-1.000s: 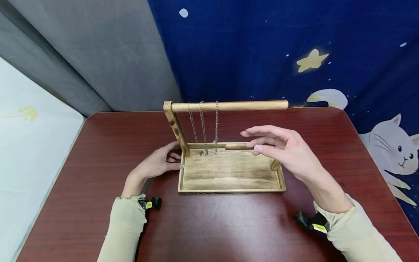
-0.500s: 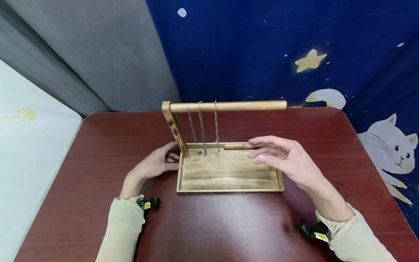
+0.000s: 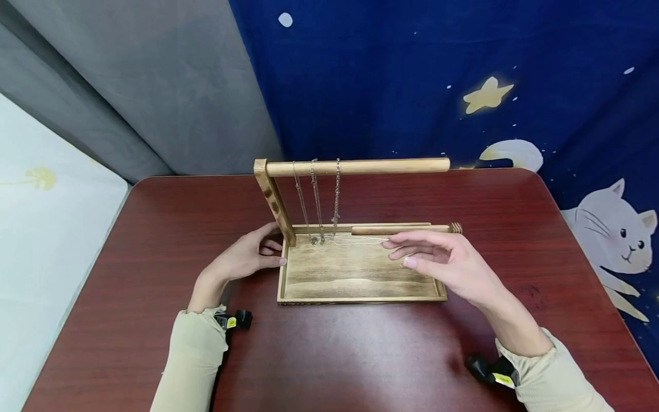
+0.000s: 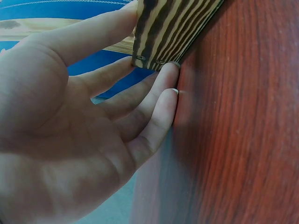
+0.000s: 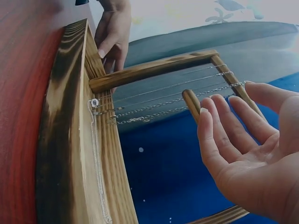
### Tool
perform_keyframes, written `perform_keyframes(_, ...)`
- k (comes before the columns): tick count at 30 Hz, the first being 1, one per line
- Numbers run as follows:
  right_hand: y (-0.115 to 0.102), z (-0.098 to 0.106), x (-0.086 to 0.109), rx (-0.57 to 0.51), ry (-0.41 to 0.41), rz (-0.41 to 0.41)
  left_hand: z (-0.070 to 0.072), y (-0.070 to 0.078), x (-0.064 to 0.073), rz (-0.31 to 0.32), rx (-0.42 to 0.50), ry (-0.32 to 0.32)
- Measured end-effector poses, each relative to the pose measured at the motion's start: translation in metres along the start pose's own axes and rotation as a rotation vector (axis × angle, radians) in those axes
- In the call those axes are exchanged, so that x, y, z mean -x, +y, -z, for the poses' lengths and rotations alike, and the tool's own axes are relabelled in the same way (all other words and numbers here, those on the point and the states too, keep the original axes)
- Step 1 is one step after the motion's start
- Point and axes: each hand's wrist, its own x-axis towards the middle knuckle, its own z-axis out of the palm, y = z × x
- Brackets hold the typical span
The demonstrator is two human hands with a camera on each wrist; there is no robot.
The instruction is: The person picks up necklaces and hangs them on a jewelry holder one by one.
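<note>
A wooden necklace stand (image 3: 360, 289) with a tray base stands on the table. Three chain necklaces (image 3: 337, 189) hang from its upper bar (image 3: 396, 166), near the left post (image 3: 275, 203). Along the back of the tray lies a thin silver necklace (image 5: 96, 158). My left hand (image 3: 242, 254) grips the tray's left end, thumb at the rim and fingers against the outside of the striped end wall (image 4: 175, 28). Over the tray's right side hovers my right hand (image 3: 443, 257), its fingers loosely bent with nothing between them; it hides the tray's right back corner.
A shorter lower bar (image 3: 376, 230) runs along the tray's back edge, below the upper one. The upper bar's right end stands free, without a post. Behind the dark red table (image 3: 170, 229) hang a grey curtain (image 3: 154, 68) and a blue one (image 3: 360, 74).
My right hand has come down and toward me, uncovering the right part of the lower bar. The rightmost hanging necklace sways slightly. My left hand keeps its place on the stand.
</note>
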Motion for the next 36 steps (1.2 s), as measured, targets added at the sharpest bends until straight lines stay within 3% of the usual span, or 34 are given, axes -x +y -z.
perform_keyframes(12,0.013,0.001,0.007,0.067,0.005,-0.047,0.001,-0.001,-0.002,0.006,-0.015,0.002)
perform_keyframes(36,0.055,-0.004,0.006,0.068,0.092,-0.125,0.0,0.002,-0.001,-0.005,0.011,-0.007)
